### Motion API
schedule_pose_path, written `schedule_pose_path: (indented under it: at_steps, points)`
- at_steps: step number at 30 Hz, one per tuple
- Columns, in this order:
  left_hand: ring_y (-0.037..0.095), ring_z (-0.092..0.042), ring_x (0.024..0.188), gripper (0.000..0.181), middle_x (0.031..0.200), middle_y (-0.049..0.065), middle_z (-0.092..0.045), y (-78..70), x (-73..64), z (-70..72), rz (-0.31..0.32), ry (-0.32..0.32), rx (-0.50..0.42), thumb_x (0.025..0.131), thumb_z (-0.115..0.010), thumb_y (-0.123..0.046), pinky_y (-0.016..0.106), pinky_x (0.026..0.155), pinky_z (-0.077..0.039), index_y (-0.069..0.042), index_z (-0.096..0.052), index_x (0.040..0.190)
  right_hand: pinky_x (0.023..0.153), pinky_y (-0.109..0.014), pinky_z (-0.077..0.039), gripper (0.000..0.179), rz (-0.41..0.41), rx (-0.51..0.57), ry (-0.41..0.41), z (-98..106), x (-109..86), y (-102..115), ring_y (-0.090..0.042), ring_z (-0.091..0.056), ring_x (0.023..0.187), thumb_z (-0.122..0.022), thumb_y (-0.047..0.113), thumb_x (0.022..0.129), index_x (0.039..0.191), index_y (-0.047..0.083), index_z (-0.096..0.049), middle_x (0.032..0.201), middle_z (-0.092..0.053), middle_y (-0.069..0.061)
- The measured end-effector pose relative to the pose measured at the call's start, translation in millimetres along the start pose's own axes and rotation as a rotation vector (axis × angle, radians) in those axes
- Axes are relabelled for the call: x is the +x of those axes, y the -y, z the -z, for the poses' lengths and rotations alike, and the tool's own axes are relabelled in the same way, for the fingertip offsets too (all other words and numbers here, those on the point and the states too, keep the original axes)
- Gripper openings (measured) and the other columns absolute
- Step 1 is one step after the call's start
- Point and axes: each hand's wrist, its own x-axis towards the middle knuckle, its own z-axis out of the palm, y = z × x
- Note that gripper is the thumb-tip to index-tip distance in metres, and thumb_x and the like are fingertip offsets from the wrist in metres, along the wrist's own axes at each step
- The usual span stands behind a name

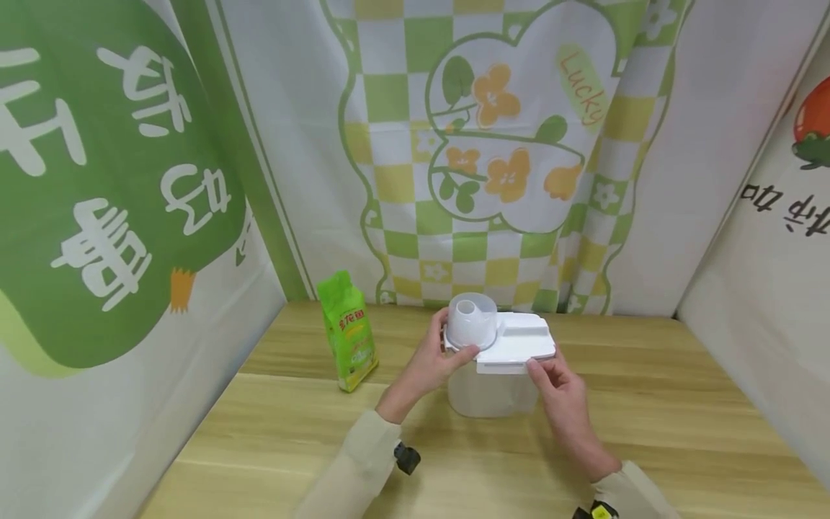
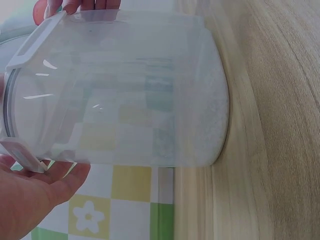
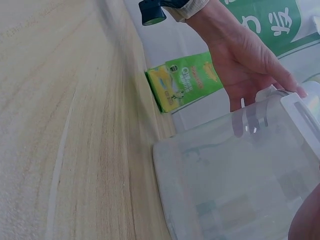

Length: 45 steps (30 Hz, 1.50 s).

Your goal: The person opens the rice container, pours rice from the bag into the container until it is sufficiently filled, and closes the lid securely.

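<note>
A clear plastic storage container (image 1: 491,395) stands upright on the wooden table, with a white lid (image 1: 512,352) on top. A translucent measuring cup (image 1: 472,322) sits on the lid's left part. My left hand (image 1: 433,358) grips the lid's left side, thumb on the front edge and fingers round the side. At the lid's right front corner, my right hand (image 1: 565,398) holds the edge between thumb and fingers. White side clips (image 2: 24,154) show at the container's rim in the left wrist view. Through its walls (image 3: 235,165) no contents are distinguishable.
A green bag (image 1: 351,339) with red and yellow print stands upright on the table, left of the container. Behind the table (image 1: 648,404) hangs a checkered green and yellow cloth (image 1: 447,249). Printed cloths also hang on the left and right sides.
</note>
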Motion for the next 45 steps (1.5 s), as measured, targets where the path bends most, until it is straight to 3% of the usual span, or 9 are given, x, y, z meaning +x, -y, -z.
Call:
schedule_pose_path:
  at_steps: [6, 24, 35, 40, 45]
  points:
    - [0.027, -0.055, 0.116, 0.078, 0.142, 0.016, -0.044, 0.8, 0.1, 0.0, 0.015, 0.001, 0.014, 0.09, -0.072, -0.029, 0.035, 0.09, -0.052, -0.01, -0.025, 0.149, 0.088, 0.0, -0.041, 0.029, 0.008, -0.026, 0.006, 0.1, -1.1, -1.3, -0.036, -0.025, 0.148, -0.062, 0.012, 0.096, 0.091, -0.016, -0.058, 0.157, -0.029, -0.025]
    - [0.029, -0.054, 0.116, 0.075, 0.141, 0.018, -0.044, -1.0, -0.7, -1.1, 0.015, -0.025, 0.033, 0.09, -0.072, -0.024, 0.04, 0.095, -0.049, -0.01, -0.026, 0.147, 0.097, 0.0, -0.034, 0.032, -0.006, -0.033, 0.043, 0.3, -2.1, -0.3, -0.029, -0.019, 0.151, -0.06, 0.018, 0.099, 0.092, -0.013, -0.056, 0.16, -0.025, -0.019]
    - [0.029, -0.053, 0.119, 0.075, 0.141, 0.018, -0.043, -2.2, 1.6, -4.8, 0.021, -0.023, 0.003, 0.09, -0.072, -0.022, 0.04, 0.099, -0.047, -0.008, -0.026, 0.146, 0.097, 0.0, -0.034, 0.031, 0.004, -0.043, 0.058, 5.6, 2.4, 1.3, -0.032, -0.018, 0.151, -0.06, 0.015, 0.098, 0.091, -0.015, -0.056, 0.159, -0.025, -0.024]
    - [0.03, -0.054, 0.116, 0.074, 0.138, 0.02, -0.044, -1.1, 0.5, -5.8, 0.006, -0.043, -0.003, 0.088, -0.073, -0.02, 0.04, 0.096, -0.048, -0.005, -0.027, 0.145, 0.097, -0.001, -0.034, 0.036, 0.011, -0.019, 0.054, 4.3, 0.4, 5.2, -0.032, -0.02, 0.15, -0.059, 0.014, 0.098, 0.078, -0.015, -0.052, 0.157, -0.027, -0.025]
    - [0.03, -0.055, 0.114, 0.073, 0.138, 0.02, -0.044, 0.4, 0.4, -3.4, 0.012, -0.046, -0.003, 0.089, -0.073, -0.019, 0.038, 0.094, -0.05, -0.006, -0.027, 0.144, 0.106, -0.006, -0.032, 0.037, -0.009, 0.004, 0.062, 0.6, 0.7, 9.1, -0.028, -0.02, 0.151, -0.058, 0.017, 0.099, 0.071, -0.007, -0.051, 0.158, -0.027, -0.021]
